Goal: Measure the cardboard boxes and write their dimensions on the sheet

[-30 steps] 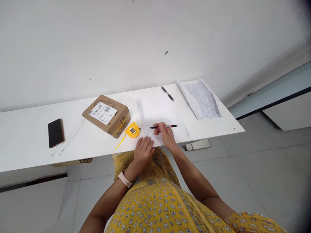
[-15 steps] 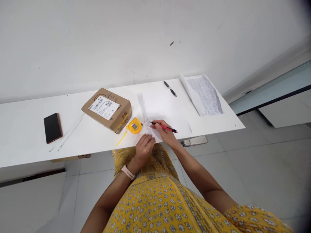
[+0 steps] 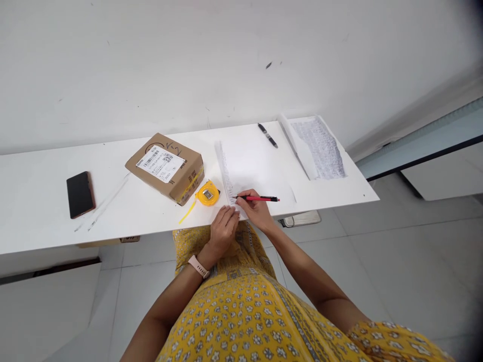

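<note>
Red-and-black pen (image 3: 267,198), right of centre, pinched in the right hand (image 3: 256,207), tip against handwritten paper (image 3: 251,166), script too small to read; left hand (image 3: 223,229) lies loosely extended, fingertips at the sheet's near corner. Cardboard box (image 3: 179,176), left of centre: white label (image 3: 160,163) with barcode and QR code, fine print illegible, dark handwriting above apparently ending "2". Yellow tape measure (image 3: 208,193) between box and paper.

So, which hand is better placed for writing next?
Probably the right hand: it holds the red pen, tip at the paper; the left hand rests at the edge of the table.
</note>
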A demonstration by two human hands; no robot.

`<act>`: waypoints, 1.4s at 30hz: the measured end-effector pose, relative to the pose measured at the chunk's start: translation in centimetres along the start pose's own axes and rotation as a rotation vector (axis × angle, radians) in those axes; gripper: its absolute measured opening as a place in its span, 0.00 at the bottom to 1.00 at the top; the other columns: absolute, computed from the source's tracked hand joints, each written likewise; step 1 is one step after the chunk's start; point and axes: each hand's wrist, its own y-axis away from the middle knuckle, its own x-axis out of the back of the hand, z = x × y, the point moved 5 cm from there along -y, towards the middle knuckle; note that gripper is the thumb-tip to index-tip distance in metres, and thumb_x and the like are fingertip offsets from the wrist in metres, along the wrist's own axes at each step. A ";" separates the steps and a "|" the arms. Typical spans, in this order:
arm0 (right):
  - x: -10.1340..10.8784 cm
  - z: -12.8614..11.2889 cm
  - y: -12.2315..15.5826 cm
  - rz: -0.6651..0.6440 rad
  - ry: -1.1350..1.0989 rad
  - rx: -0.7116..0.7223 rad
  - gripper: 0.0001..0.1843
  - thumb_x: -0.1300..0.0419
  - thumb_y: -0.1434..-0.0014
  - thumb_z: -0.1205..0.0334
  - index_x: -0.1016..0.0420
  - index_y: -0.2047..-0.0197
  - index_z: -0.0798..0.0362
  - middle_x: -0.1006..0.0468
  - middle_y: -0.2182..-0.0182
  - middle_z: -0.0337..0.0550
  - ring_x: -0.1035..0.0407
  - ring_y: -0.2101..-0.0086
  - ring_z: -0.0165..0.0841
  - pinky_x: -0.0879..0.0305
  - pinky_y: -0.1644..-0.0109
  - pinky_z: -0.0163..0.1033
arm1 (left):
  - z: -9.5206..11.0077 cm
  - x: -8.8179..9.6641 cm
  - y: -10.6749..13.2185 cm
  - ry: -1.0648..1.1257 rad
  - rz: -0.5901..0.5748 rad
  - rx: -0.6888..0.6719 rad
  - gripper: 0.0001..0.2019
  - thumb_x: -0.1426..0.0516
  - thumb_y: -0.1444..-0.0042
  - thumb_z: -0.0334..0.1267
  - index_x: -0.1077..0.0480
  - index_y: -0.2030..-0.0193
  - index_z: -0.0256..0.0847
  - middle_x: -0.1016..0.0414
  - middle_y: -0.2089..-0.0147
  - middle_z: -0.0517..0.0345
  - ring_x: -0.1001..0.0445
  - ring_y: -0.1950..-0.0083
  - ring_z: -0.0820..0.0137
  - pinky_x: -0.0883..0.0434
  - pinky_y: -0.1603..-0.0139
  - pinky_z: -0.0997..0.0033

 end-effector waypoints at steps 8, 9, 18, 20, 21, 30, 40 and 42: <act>-0.5 0.1 0.2 0.060 0.237 0.062 0.13 0.43 0.38 0.54 0.39 0.71 0.47 0.35 0.77 0.34 0.39 0.74 0.31 0.43 0.68 0.38 | -0.1 -0.2 0.4 -0.023 -0.021 -0.037 0.13 0.43 0.33 0.34 0.26 0.44 0.37 0.20 0.46 0.42 0.23 0.40 0.57 0.25 0.37 0.47; -0.6 0.0 0.1 0.049 0.256 0.076 0.12 0.44 0.38 0.54 0.40 0.71 0.47 0.35 0.77 0.34 0.39 0.75 0.31 0.43 0.68 0.38 | -0.1 -0.1 0.4 -0.029 -0.010 -0.041 0.12 0.43 0.33 0.34 0.26 0.45 0.37 0.19 0.47 0.42 0.22 0.41 0.57 0.24 0.38 0.48; -0.8 -0.3 0.1 0.013 0.321 0.079 0.13 0.45 0.38 0.53 0.41 0.72 0.47 0.32 0.76 0.35 0.37 0.74 0.32 0.41 0.67 0.38 | 0.1 -0.1 0.3 -0.010 0.027 -0.035 0.11 0.43 0.33 0.34 0.25 0.47 0.36 0.18 0.50 0.43 0.21 0.43 0.58 0.23 0.39 0.49; -0.8 -0.3 0.2 0.010 0.325 0.082 0.13 0.45 0.39 0.53 0.41 0.72 0.47 0.33 0.77 0.35 0.38 0.74 0.32 0.41 0.67 0.38 | 0.1 -0.1 0.3 -0.015 0.036 -0.040 0.11 0.43 0.33 0.34 0.25 0.47 0.36 0.18 0.51 0.43 0.21 0.43 0.58 0.23 0.39 0.50; -0.8 -0.3 0.2 0.008 0.325 0.083 0.13 0.45 0.39 0.53 0.41 0.72 0.47 0.33 0.77 0.35 0.38 0.74 0.32 0.41 0.67 0.38 | 0.1 -0.1 0.4 -0.018 0.032 -0.039 0.11 0.43 0.33 0.34 0.25 0.47 0.36 0.18 0.51 0.43 0.21 0.43 0.58 0.23 0.39 0.50; -0.8 -0.4 0.1 0.005 0.332 0.074 0.12 0.45 0.39 0.53 0.41 0.72 0.47 0.32 0.77 0.35 0.38 0.74 0.32 0.40 0.67 0.39 | -0.1 -0.4 0.4 0.019 -0.006 -0.010 0.12 0.44 0.32 0.35 0.25 0.45 0.38 0.18 0.50 0.44 0.21 0.42 0.58 0.24 0.38 0.49; -0.9 -0.2 0.2 0.005 0.313 0.063 0.13 0.43 0.40 0.54 0.41 0.73 0.47 0.34 0.78 0.35 0.38 0.75 0.32 0.43 0.69 0.38 | -0.3 -0.6 0.6 0.024 -0.031 0.000 0.12 0.44 0.32 0.35 0.26 0.44 0.38 0.18 0.49 0.44 0.21 0.42 0.59 0.24 0.38 0.48; -0.8 0.0 0.2 0.007 0.305 0.065 0.13 0.43 0.40 0.54 0.41 0.73 0.47 0.34 0.78 0.34 0.38 0.75 0.32 0.43 0.69 0.38 | -0.3 -0.6 0.6 0.024 -0.029 -0.004 0.12 0.44 0.32 0.35 0.26 0.45 0.38 0.18 0.49 0.44 0.21 0.42 0.59 0.24 0.38 0.48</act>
